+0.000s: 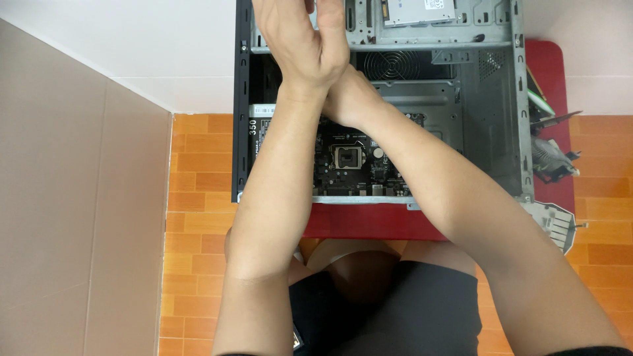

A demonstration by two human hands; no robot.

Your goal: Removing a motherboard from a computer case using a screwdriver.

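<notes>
Reaching across one another, our two forearms meet over an open desktop computer case (491, 132) that lies on its side on a red table (369, 223) set on orange floor tiles (198, 198).

Our left hand (300, 43) stretches toward the drive bay at the far end, its fingertips cut off by the top edge of the view, so we cannot tell whether the fingers are spread or closed on anything. Our right hand (349, 99) is tucked beneath the left wrist and mostly hidden (only the back of it shows), and its grip cannot be read either.

We judge the case to be stiff pressed sheet steel, grey and matte inside, black along the left frame, fairly heavy and best held by its folded rims, which may have sharp edges. Inside lies the motherboard (346, 165), a dark, flat, brittle board studded with small parts and a square silver processor socket; it should be taken only by its edges, never by the socket. A round fan grille (392, 64) sits behind it, and a boxy power supply with a white label (254, 128) fills the left side. A thin metal drive (419, 10) rests in the bay above.

At the table's right edge lie loose expansion cards and brackets (550, 158), thin and easily bent.
</notes>
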